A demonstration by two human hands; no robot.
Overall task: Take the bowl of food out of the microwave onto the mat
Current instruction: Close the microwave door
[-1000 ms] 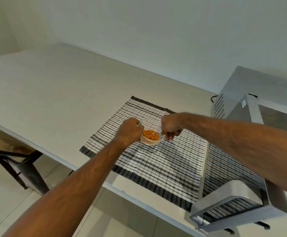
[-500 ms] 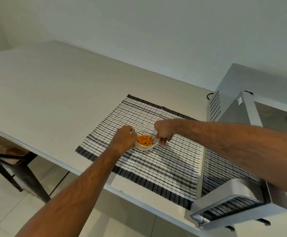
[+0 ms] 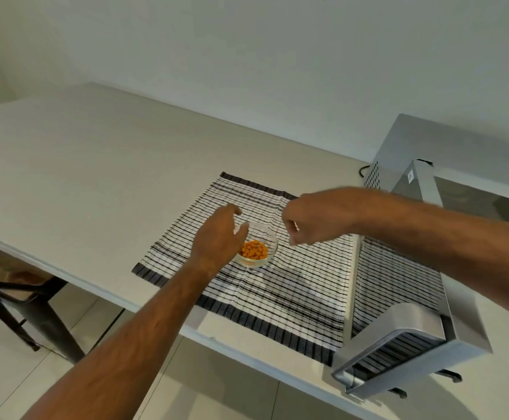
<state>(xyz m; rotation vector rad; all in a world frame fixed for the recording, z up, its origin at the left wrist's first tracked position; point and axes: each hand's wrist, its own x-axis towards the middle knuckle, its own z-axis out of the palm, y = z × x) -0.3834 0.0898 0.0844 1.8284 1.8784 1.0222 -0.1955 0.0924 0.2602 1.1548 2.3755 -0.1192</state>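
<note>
A small clear glass bowl [image 3: 259, 253] holding orange food pieces rests on the black-and-white striped mat [image 3: 277, 298], near its middle. My left hand [image 3: 220, 234] hovers just left of the bowl with fingers spread, covering part of its left rim; whether it still touches the rim is unclear. Raised above the mat to the right of the bowl, my right hand [image 3: 310, 221] has its fingers loosely curled and holds nothing. The silver microwave [image 3: 447, 153] stands at the right, its door [image 3: 413, 353] swung open over the mat's right end.
The mat lies on a pale table [image 3: 80, 177] that runs along the wall. The table's front edge cuts diagonally below my left forearm. A dark chair [image 3: 26, 304] stands under the table at the left. A black cable [image 3: 363, 170] shows behind the microwave.
The bowl came down onto the mat and both hands let go of it. My right hand rose and drew back to the right; my left hand opened beside the bowl.
</note>
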